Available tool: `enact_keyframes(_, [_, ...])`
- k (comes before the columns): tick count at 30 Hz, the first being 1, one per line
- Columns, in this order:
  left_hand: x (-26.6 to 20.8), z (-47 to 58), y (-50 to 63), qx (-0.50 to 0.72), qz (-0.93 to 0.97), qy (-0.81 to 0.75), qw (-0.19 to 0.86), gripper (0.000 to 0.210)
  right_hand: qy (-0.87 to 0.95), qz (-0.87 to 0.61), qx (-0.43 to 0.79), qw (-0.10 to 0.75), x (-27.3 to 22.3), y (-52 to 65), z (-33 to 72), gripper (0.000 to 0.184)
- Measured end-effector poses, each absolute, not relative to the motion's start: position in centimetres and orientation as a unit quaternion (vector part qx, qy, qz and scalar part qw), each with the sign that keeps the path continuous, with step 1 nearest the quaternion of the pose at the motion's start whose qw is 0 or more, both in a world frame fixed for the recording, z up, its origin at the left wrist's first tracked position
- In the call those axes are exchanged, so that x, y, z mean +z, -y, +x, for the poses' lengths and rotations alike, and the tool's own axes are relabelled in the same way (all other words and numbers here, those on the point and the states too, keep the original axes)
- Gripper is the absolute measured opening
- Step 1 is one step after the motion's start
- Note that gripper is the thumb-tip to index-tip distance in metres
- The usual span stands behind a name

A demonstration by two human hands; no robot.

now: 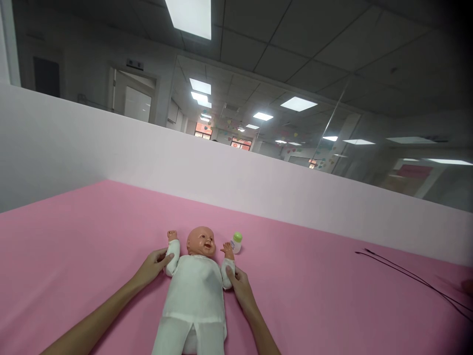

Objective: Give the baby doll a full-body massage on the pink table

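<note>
A baby doll point(195, 291) in a white suit lies on its back on the pink surface point(92, 236), head away from me, both arms raised. My left hand point(152, 266) grips the doll's white-sleeved arm on the left side, thumb over the sleeve. On the other side, my right hand point(240, 285) holds the doll's other arm at the sleeve. A small white bottle with a green cap point(236, 242) lies just beyond the doll's hand on the right, apart from my fingers.
A low white wall point(258, 182) borders the pink surface at the back. A thin black cable point(414, 277) runs across the surface at the far right. Beyond the wall is an office ceiling with lit panels and glass partitions.
</note>
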State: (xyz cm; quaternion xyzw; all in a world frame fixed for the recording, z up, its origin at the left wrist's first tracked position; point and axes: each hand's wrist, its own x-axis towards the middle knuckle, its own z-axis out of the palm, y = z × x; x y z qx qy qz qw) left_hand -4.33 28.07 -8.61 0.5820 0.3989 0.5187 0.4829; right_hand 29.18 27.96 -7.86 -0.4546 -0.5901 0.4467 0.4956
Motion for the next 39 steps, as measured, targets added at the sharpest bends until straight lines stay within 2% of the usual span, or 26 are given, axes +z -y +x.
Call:
enact_keyframes(8, [-7.9, -4.8, -27.1, 0.512, 0.576, -0.302, 0.561, 0.005, 0.639, -0.390, 0.501, 0.434, -6.6, -26.6, 30.2, 0.037])
enact_keyframes(12, [-8.5, -4.8, -27.4, 0.500, 0.580, -0.290, 0.575, 0.009, 0.653, -0.382, 0.482, 0.442, -6.5, -26.5, 30.2, 0.026])
enact_keyframes(16, [-8.3, -4.7, -27.3, 0.523, 0.573, -0.314, 0.547, 0.017, 0.610, -0.401, 0.511, 0.454, -7.5, -27.1, 30.3, 0.038])
enact_keyframes(20, [-8.0, -4.3, -27.3, 0.527, 0.581, -0.331, 0.524, 0.038, 0.575, -0.409, 0.513, 0.488, -8.7, -28.0, 30.5, 0.053])
enact_keyframes(25, [-8.6, -3.8, -27.6, 0.541, 0.526, -0.399, 0.520, 0.057, 0.597, -0.424, 0.500, 0.463, -8.8, -28.0, 30.4, 0.054])
enact_keyframes(34, [-8.3, -4.1, -27.6, 0.518, 0.564, -0.378, 0.520, 0.050, 0.593, -0.434, 0.498, 0.460, -7.6, -27.4, 29.8, 0.057])
enact_keyframes(39, [-7.0, -4.6, -26.7, 0.502, 0.599, -0.315, 0.539, 0.023, 0.612, -0.396, 0.539, 0.422, -6.5, -26.3, 30.0, 0.040])
